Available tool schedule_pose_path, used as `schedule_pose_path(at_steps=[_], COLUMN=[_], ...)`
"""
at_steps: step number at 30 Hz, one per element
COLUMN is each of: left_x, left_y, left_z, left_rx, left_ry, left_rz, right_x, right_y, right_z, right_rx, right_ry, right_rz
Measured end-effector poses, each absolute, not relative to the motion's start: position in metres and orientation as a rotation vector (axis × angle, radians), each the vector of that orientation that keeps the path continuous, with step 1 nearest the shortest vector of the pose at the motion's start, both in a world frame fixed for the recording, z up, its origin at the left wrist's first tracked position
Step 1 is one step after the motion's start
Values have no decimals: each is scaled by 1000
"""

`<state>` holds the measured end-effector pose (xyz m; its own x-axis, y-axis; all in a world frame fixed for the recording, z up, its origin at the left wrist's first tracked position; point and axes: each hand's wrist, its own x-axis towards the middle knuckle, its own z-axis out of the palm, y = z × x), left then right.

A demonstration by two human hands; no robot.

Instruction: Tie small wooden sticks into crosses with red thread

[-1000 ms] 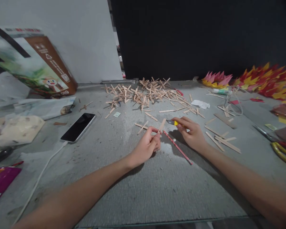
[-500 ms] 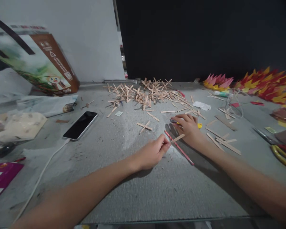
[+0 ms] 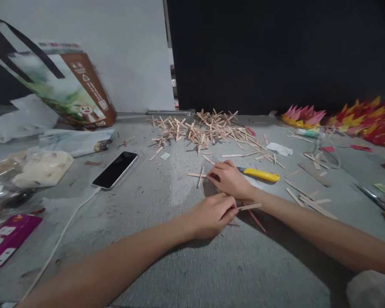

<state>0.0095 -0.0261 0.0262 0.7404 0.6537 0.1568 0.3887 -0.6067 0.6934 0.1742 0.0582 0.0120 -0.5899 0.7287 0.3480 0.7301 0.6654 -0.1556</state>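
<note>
My left hand (image 3: 211,216) is closed in a pinch on a wooden craft stick (image 3: 252,206), which juts out to the right. Just beyond it, my right hand (image 3: 229,179) has its fingers closed on the right end of two crossed craft sticks (image 3: 197,175) at the table's middle. Right of that hand lies a yellow utility knife (image 3: 261,174), apart from the fingers. A thin pinkish-red rod (image 3: 258,221) lies partly hidden beneath the hands and the held stick.
Many crossed sticks (image 3: 208,128) are heaped at the back, with loose sticks (image 3: 317,205) to the right. A charging phone (image 3: 114,170), a paper bag (image 3: 90,92) and plastic packets (image 3: 43,169) stand left. Scissors (image 3: 372,196) and folded-paper pieces (image 3: 303,116) are on the right.
My right hand has left the utility knife and moved left to the crossed sticks, closing on them. My left hand keeps its craft stick. The view has shifted slightly left.
</note>
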Motion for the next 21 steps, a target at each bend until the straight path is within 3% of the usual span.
schedule_pose_path(at_steps=[8, 21], left_x=[13, 12], left_y=[-25, -21], left_z=[16, 3], left_rx=[2638, 2472], left_ry=[769, 1027], left_rz=[627, 798], right_x=[215, 231], right_y=[49, 38], right_z=[13, 10], right_rx=[-1094, -1038], right_ry=[-2186, -1925], right_rz=[158, 162])
